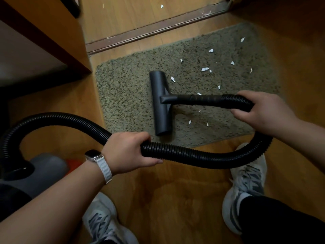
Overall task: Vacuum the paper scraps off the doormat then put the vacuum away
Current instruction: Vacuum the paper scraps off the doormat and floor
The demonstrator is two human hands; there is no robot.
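Paper scraps [205, 69] lie scattered over the right half of a grey-green shag doormat [126, 88], which sits on the wooden floor [175, 199] in the centre of the frame, just below a dark door threshold strip [149, 29]. One more scrap [162, 6] rests on the floor beyond the threshold, near the top edge.

A dark T-shaped vacuum nozzle [160, 103] stands on the middle of the mat, its long head running up and down the frame, with one scrap just beside its upper right edge. From the nozzle a black ribbed hose [193, 155] runs right, loops down and back left across the lower middle, then arches up at the left into the grey vacuum body [44, 169] in the lower left corner.

The right hand [260, 113] is closed around the hose just behind the nozzle's neck, at centre right. The left hand [130, 152], with a white-strapped watch [98, 162] on its wrist, is wrapped around the hose at lower centre, near the mat's lower edge.

Two grey sneakers [246, 187] stand on the floor at the bottom of the frame. A wooden cabinet [52, 32] fills the upper left; nothing inside it can be made out.
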